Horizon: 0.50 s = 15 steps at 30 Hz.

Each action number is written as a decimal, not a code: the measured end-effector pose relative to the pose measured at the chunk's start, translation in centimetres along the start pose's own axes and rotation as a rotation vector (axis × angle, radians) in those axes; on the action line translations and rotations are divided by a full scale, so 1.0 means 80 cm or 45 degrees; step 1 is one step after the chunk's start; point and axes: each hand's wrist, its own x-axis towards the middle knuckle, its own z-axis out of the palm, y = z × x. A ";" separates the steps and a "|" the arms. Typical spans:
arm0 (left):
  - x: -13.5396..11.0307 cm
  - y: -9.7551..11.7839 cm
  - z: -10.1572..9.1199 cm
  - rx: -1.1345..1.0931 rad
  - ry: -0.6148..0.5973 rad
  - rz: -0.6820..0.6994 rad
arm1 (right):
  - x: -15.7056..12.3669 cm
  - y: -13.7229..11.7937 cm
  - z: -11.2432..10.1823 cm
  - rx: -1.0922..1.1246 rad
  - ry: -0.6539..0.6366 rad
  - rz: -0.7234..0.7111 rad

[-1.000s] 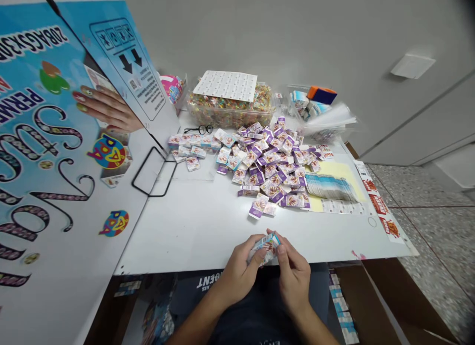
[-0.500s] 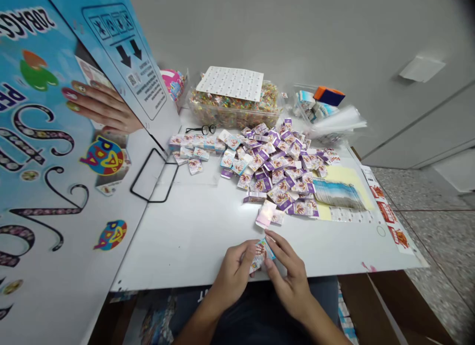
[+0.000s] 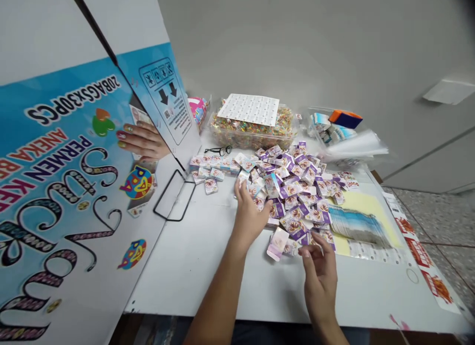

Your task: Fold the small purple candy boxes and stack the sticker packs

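A heap of small purple-and-white packets (image 3: 297, 186) covers the middle of the white table board (image 3: 208, 266). My left hand (image 3: 249, 212) reaches into the heap's near left edge, fingers stretched out over the packets and touching them, with nothing gripped that I can see. My right hand (image 3: 319, 268) hovers lower right above the board, fingers loosely apart and empty. A single pale packet (image 3: 277, 243) lies just left of its fingertips. A row of light blue packets (image 3: 210, 164) lies left of the heap.
A large printed cardboard box flap (image 3: 74, 176) stands along the left. At the back are black glasses (image 3: 218, 150), a clear tub of colourful sweets (image 3: 256, 132) under a white sheet, and a plastic bag holding an orange-and-blue block (image 3: 345, 118). Fanned blue-white cards (image 3: 354, 225) lie on a yellow sheet (image 3: 365, 204).
Both hands held one packet together at the table's near edge. Now they are apart: the left has reached forward into the heap, the right is empty, and the view has tilted up.
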 end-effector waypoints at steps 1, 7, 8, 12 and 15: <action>-0.002 0.001 0.002 0.059 0.106 0.023 | 0.002 0.001 -0.005 -0.005 0.038 -0.032; -0.078 -0.006 -0.014 0.248 0.114 0.051 | 0.049 0.040 -0.101 -0.539 0.417 -0.383; -0.095 -0.013 -0.020 0.273 0.097 0.068 | 0.065 0.051 -0.126 -0.632 0.483 -0.360; -0.157 -0.047 -0.040 0.400 0.025 0.059 | 0.136 0.095 -0.218 -0.869 0.532 -0.132; -0.175 -0.067 -0.044 0.401 0.108 -0.067 | 0.175 0.124 -0.256 -0.940 0.501 -0.080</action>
